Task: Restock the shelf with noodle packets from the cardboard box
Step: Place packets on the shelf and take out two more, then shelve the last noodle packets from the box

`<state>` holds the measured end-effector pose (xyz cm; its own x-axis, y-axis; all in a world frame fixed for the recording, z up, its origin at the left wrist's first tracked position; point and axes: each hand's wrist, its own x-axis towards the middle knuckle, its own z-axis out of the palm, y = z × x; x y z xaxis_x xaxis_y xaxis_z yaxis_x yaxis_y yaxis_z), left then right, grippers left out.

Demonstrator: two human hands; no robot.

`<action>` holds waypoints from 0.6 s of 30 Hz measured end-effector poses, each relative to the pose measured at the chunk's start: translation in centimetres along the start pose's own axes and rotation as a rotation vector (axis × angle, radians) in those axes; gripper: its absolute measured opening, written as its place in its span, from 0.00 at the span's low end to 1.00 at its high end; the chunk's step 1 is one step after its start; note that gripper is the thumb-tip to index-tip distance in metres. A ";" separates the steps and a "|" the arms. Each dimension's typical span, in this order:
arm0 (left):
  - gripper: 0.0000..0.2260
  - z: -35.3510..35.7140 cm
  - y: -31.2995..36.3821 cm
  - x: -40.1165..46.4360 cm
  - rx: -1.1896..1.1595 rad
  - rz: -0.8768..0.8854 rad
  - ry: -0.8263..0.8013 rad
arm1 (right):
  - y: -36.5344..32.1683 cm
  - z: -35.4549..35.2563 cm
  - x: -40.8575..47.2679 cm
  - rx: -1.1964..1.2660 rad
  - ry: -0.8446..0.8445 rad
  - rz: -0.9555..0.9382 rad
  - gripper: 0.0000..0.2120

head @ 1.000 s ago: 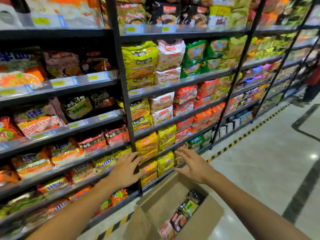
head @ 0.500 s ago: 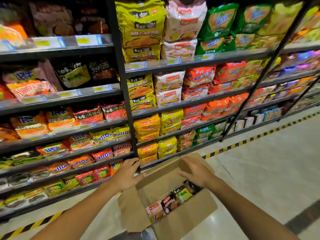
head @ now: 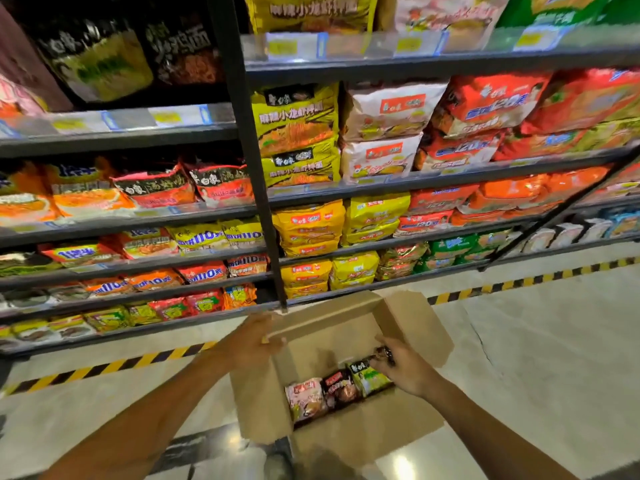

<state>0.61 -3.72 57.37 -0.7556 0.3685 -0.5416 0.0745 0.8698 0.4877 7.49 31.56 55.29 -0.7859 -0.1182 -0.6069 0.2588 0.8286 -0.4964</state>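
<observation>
Head view: right hand [head: 405, 370] closed on dark packet [head: 382, 353]; left hand [head: 254, 341] grips box flap [head: 311, 327].

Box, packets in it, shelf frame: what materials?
Box: matte brown cardboard, going by the folded flaps and raw edges. Packets: glossy printed film, likely plastic; they crinkle and catch glare. Shelf frame: dark, smooth upright, probably painted metal, with clear plastic-looking label strips on the shelf fronts.

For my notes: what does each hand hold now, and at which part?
The left hand grips the cardboard box by its left flap. The right hand pinches the top edge of a dark packet in the box.
</observation>
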 end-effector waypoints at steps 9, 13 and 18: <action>0.14 13.9 -6.9 12.8 -0.333 -0.255 0.011 | 10.0 7.0 18.2 -0.031 -0.271 0.083 0.36; 0.13 23.2 -10.6 18.7 -0.328 -0.355 -0.015 | 15.0 12.7 25.3 -0.049 -0.371 0.082 0.31; 0.24 34.6 -16.0 25.5 -0.578 -0.392 -0.129 | 21.1 19.8 32.8 -0.047 -0.450 0.095 0.33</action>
<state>2.66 3.10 12.02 -0.5700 0.1306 -0.8112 -0.5714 0.6464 0.5056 -1.76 34.30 12.61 -0.4357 -0.2580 -0.8623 0.2837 0.8698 -0.4036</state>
